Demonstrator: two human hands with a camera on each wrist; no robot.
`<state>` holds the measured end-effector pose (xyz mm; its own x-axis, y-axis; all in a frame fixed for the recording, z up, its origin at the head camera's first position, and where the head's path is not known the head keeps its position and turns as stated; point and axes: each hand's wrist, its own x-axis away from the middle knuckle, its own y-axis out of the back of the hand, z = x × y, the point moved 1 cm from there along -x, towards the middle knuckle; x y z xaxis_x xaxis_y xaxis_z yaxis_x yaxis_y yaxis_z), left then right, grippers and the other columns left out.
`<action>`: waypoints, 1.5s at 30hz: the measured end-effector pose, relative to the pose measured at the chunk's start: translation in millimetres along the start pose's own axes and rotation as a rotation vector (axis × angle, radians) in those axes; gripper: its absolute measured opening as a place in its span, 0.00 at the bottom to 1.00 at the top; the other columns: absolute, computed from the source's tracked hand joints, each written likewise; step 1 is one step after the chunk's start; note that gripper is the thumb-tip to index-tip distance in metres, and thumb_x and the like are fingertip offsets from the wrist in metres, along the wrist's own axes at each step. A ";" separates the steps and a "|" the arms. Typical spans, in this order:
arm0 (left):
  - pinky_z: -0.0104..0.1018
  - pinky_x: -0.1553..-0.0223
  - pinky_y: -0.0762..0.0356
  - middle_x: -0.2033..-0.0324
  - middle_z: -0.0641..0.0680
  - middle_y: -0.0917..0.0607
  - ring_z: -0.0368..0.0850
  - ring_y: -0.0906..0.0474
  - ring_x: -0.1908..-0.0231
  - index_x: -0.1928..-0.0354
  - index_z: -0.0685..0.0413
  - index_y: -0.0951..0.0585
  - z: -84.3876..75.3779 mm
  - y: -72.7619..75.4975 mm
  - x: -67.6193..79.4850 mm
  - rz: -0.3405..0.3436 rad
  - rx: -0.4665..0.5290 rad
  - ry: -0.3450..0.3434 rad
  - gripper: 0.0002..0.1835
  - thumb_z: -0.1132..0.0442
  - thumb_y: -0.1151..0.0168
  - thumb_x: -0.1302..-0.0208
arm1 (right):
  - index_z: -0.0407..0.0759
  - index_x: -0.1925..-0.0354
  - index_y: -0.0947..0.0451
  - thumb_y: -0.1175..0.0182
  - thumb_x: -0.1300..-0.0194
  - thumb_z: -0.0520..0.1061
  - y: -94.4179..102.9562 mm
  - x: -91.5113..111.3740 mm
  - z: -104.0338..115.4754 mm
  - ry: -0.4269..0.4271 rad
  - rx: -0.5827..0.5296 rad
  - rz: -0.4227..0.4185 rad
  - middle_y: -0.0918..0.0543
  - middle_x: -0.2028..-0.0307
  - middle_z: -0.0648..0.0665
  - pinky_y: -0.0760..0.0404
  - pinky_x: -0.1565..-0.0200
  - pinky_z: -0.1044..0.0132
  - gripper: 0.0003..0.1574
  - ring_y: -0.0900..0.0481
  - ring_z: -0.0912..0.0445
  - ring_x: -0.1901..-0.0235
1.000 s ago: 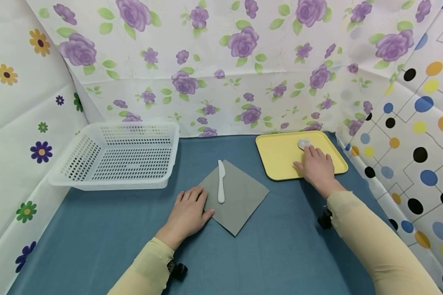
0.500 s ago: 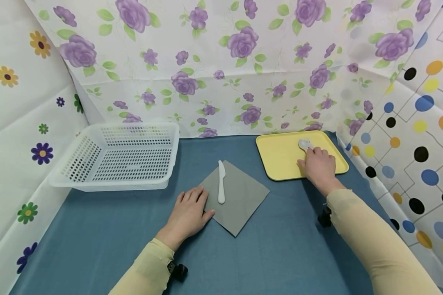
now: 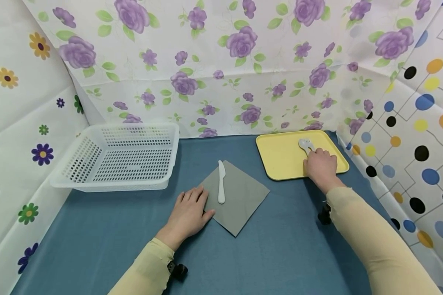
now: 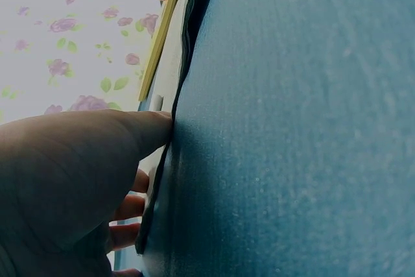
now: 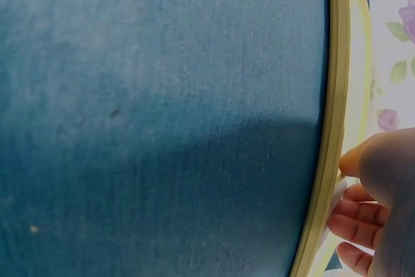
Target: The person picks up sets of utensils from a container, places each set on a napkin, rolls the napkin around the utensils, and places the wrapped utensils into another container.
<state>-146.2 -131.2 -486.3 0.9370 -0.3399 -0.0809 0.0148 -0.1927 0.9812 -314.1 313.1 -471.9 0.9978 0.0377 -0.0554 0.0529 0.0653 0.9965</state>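
In the head view, my left hand [image 3: 186, 211] lies with fingers spread on the left edge of a grey folded napkin [image 3: 243, 192]. A white plastic knife [image 3: 221, 184] rests on that napkin, just right of the fingertips. My right hand [image 3: 321, 166] is over the right part of a yellow tray [image 3: 280, 159]. Its fingers are curled around the handle of a white fork [image 3: 305, 144], whose tined head shows beyond them. In the right wrist view, thumb and fingers [image 5: 353, 222] come together just inside the tray's rim; most of the handle is hidden.
A white perforated basket [image 3: 133, 159] stands at the back left of the blue tablecloth [image 3: 280, 250]. Patterned cloth hangs behind the table and along both sides.
My right hand has drawn back slightly along the fork and its fingers have curled in, leaving more of the fork's head in sight. The left hand keeps its place on the napkin.
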 end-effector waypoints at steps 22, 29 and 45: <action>0.66 0.25 0.34 0.24 0.66 0.27 0.66 0.31 0.25 0.23 0.61 0.24 0.4 -0.9 0.4 -0.006 0.000 -0.007 0.34 0.46 0.33 0.19 | 0.28 0.58 0.20 0.48 0.18 0.37 1.1 -8.8 1.2 -0.005 -0.039 0.042 0.21 0.62 0.27 0.21 0.57 0.32 0.14 0.19 0.30 0.63; 0.66 0.25 0.34 0.24 0.66 0.26 0.66 0.31 0.25 0.23 0.61 0.24 0.8 0.1 0.3 -0.005 0.000 -0.005 0.34 0.46 0.33 0.19 | 0.29 0.58 0.22 0.49 0.18 0.37 0.6 -8.4 3.5 -0.016 -0.069 0.035 0.20 0.64 0.27 0.19 0.61 0.34 0.14 0.18 0.30 0.65; 0.66 0.26 0.34 0.24 0.66 0.26 0.67 0.30 0.25 0.24 0.61 0.24 0.0 1.2 -0.2 -0.013 0.011 -0.010 0.34 0.47 0.32 0.19 | 0.33 0.64 0.22 0.44 0.18 0.37 3.5 -6.4 12.6 0.031 -0.100 -0.031 0.21 0.73 0.33 0.23 0.72 0.45 0.13 0.21 0.39 0.74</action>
<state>-146.4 -131.3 -485.1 0.9331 -0.3467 -0.0956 0.0230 -0.2077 0.9779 -319.8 300.5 -467.2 0.9938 0.0648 -0.0899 0.0781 0.1658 0.9831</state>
